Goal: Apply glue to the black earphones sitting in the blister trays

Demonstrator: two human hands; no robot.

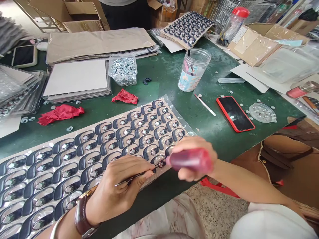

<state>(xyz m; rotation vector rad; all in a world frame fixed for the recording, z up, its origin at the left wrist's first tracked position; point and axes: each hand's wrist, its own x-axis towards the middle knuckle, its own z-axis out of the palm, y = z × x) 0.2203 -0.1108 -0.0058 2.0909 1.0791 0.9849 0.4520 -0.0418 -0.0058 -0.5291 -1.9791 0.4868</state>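
Observation:
My left hand (122, 186), with a brown watch strap at the wrist, is closed on thin metal tweezers (128, 180). Their tip meets a dark curved piece at the near right corner of the sheet (109, 114). On that sheet lie rows of black curved pieces, each with a shiny faceted stud, under clear film. My right hand (196, 159) is wrapped round a red bottle (190, 161), smeared by motion. Its pink narrow tip points left at the stud by the tweezers; whether they touch, I cannot tell.
Beyond the sheet are a box of metal discs (123, 71), red cloths (61, 114) and stacked sheets (76, 79). A clear plastic jar (194, 69), other tweezers (204, 104), a red-cased phone (235, 113) and a small dish (263, 113) lie rightward. A person (126, 15) stands behind the table.

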